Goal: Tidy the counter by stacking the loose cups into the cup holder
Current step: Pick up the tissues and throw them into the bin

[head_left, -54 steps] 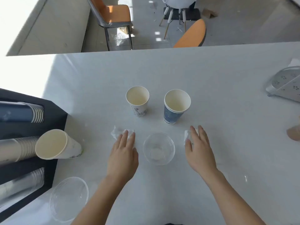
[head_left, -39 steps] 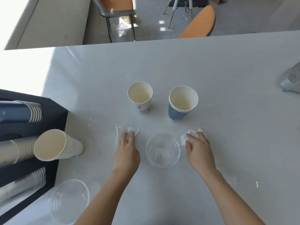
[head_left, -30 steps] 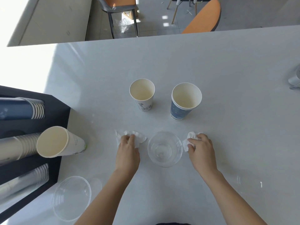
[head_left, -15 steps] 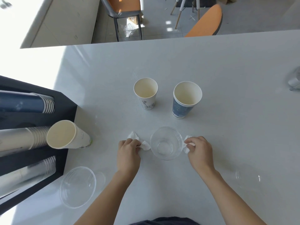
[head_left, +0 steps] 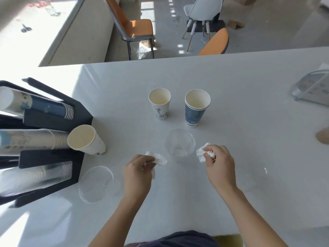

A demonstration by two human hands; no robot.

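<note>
A white paper cup (head_left: 160, 106) and a blue paper cup (head_left: 195, 107) stand upright mid-counter. In front of them stands a clear plastic cup (head_left: 179, 144). My left hand (head_left: 138, 172) grips a crumpled white tissue (head_left: 159, 158) left of the clear cup. My right hand (head_left: 219, 164) grips another crumpled tissue (head_left: 202, 154) on its right. Both hands are lifted slightly. The black cup holder (head_left: 53, 122) at the left holds lying stacks of blue, white and clear cups. A loose white cup (head_left: 85, 140) and a loose clear cup (head_left: 97, 184) rest beside it.
A white patterned dispenser (head_left: 313, 90) sits at the counter's right edge, with a brown object (head_left: 323, 138) below it at the frame edge. Beyond the counter's far edge stand orange chairs (head_left: 137, 27) and a white chair (head_left: 203, 9).
Both hands have closed around the tissues beside the clear cup and lifted them off the counter. The view has tilted up and shifted, showing more of the holder and chairs.
</note>
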